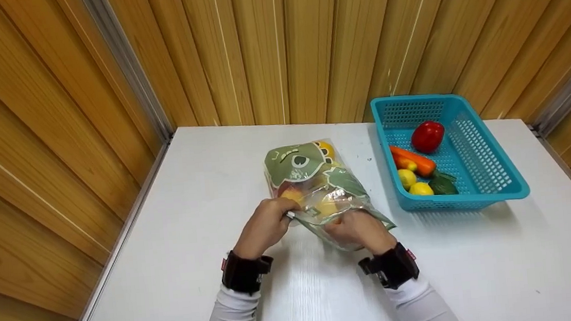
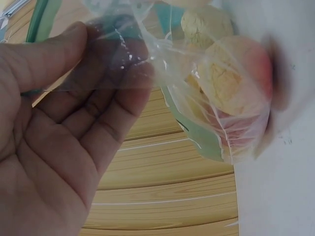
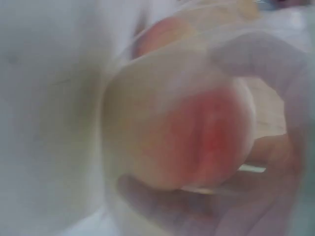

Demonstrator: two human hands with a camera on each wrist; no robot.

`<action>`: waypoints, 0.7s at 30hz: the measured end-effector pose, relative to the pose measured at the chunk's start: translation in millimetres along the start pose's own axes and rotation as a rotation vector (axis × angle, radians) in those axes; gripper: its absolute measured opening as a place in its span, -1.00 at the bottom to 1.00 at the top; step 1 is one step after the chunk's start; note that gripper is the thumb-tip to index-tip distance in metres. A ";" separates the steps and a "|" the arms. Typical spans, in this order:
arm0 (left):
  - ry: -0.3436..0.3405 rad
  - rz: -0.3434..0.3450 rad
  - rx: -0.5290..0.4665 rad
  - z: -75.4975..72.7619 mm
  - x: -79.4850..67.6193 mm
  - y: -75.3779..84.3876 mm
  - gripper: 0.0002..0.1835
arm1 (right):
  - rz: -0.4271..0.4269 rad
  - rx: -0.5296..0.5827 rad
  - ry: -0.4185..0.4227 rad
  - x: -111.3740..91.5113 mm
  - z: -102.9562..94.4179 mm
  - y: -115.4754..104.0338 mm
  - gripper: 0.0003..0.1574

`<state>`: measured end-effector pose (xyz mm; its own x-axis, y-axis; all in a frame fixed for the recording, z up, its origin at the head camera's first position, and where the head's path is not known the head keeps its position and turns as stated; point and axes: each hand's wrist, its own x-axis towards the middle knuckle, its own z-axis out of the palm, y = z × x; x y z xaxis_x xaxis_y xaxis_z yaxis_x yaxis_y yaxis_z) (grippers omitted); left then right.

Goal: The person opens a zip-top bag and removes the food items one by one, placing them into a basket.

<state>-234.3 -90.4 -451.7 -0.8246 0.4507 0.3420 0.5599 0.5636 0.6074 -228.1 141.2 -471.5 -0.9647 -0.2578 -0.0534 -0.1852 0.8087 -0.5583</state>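
A clear bag with a green cartoon print (image 1: 299,164) lies on the white table, its mouth toward me. Several fruits bulge inside it, among them a yellow-red peach (image 1: 291,193) and something orange (image 1: 326,149) at the far end. My left hand (image 1: 265,224) pinches the bag's mouth edge at the left, thumb against fingers. Inside the mouth, my right hand (image 1: 358,229) grips a peach (image 3: 206,132); the right wrist view shows thumb and fingers around it, blurred behind the film. In the left wrist view, another peach (image 2: 241,73) rests in the bag beyond the fingers.
A blue plastic basket (image 1: 497,162) stands at the right of the table. In it lie a red bell pepper (image 1: 428,136), a carrot (image 1: 415,161), yellow lemons (image 1: 421,189) and a dark green vegetable (image 1: 442,184). Wood-patterned walls (image 1: 281,47) enclose the table's back and sides.
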 end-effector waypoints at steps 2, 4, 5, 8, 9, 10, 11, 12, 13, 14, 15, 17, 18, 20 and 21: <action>0.004 -0.001 0.002 0.6 0.0 0.4 -0.68 | -0.004 0.006 0.004 -5.3 -4.7 -2.8 -0.67; 0.006 0.000 0.003 1.5 -0.1 0.3 -0.69 | -0.024 0.023 -0.004 -9.3 -8.9 -5.3 -0.58; 0.006 0.001 0.004 2.1 0.0 0.2 -0.69 | -0.031 0.032 -0.008 -11.2 -10.6 -6.2 -0.58; 0.004 0.006 0.002 3.1 -0.4 -0.7 -0.68 | -0.079 0.053 -0.014 -14.9 -14.2 -8.9 -0.64; 0.003 0.007 0.001 3.3 -0.5 -1.0 -0.67 | -0.094 0.049 -0.013 -16.0 -15.3 -9.9 -0.67; 0.003 0.009 0.001 3.3 -0.5 -1.2 -0.67 | -0.106 0.045 -0.015 -16.9 -16.2 -10.8 -0.70; 0.004 0.010 0.001 3.4 -0.6 -1.3 -0.68 | -0.121 0.037 -0.015 -17.9 -17.1 -11.7 -0.73; 0.004 0.011 0.000 3.5 -0.7 -1.6 -0.68 | -0.137 0.035 -0.015 -18.8 -17.8 -12.5 -0.75; 0.004 0.012 0.000 3.6 -0.7 -1.8 -0.68 | -0.153 0.026 -0.014 -19.9 -18.8 -13.4 -0.75; 0.005 0.014 0.000 3.5 -0.6 -1.8 -0.68 | -0.164 0.017 -0.014 -21.1 -19.8 -14.4 -0.74; 0.006 0.015 0.001 3.6 -0.6 -1.9 -0.68 | -0.175 0.008 -0.012 -22.4 -20.8 -15.5 -0.73; 0.009 0.018 0.003 3.6 -0.4 -2.1 -0.69 | -0.196 -0.010 0.002 -25.6 -23.1 -17.8 -0.66; 0.011 0.020 0.004 3.6 -0.3 -2.3 -0.69 | -0.205 -0.023 0.010 -27.4 -24.4 -19.1 -0.65; 0.012 0.023 0.009 3.6 -0.1 -2.3 -0.69 | -0.224 -0.052 0.026 -31.4 -27.0 -22.3 -0.61; 0.013 0.024 0.012 3.6 0.1 -2.5 -0.70 | -0.236 -0.067 0.037 -33.2 -28.2 -23.7 -0.58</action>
<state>-235.4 -89.3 -455.8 -0.8119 0.4553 0.3653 0.5802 0.5609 0.5905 -196.9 145.6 -433.2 -0.8993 -0.4249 0.1032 -0.4168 0.7618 -0.4959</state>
